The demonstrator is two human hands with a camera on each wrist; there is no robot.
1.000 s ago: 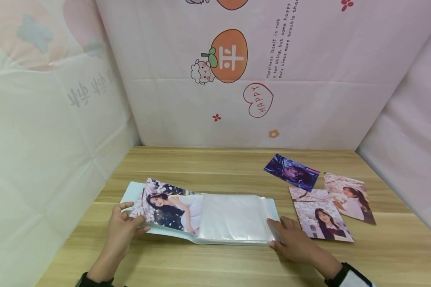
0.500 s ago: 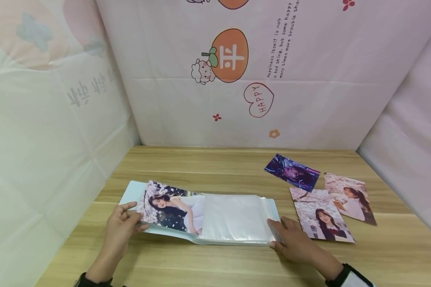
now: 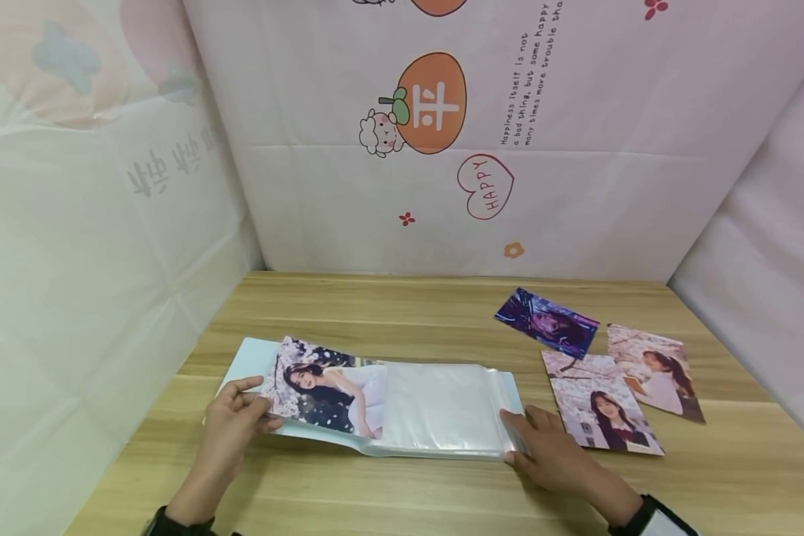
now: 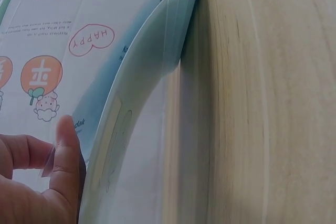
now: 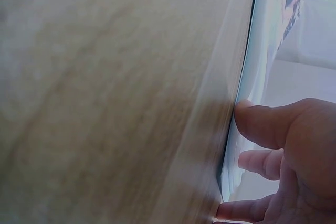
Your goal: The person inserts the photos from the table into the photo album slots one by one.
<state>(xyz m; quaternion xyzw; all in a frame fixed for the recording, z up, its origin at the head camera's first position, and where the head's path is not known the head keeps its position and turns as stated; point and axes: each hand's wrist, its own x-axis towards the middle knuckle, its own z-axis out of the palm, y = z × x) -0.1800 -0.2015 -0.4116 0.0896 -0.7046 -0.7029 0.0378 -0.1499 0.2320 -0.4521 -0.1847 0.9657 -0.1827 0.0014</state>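
A light blue photo album [image 3: 244, 356] with clear plastic sleeves [image 3: 438, 406] lies spread on the table. My left hand [image 3: 234, 417] pinches the left end of a photo [image 3: 328, 387] of a person in a white dress. That photo lies over the album's left side, and its right end meets the clear sleeve; whether it is under the plastic there I cannot tell. In the left wrist view the album's left cover [image 4: 126, 82] is raised off the table beside the thumb. My right hand [image 3: 546, 447] holds the album's right end, thumb at the near edge.
Right of the album lie three loose photos: a purple one [image 3: 546, 321], a pink blossom one [image 3: 653, 368], and one with a person in dark clothes [image 3: 599, 402]. Printed cloth [image 3: 469, 186] walls the wooden table [image 3: 402, 491] at the back and sides.
My left hand and the pinched photo have shifted slightly to the right, towards the clear sleeve. My right hand has kept its place on the album.
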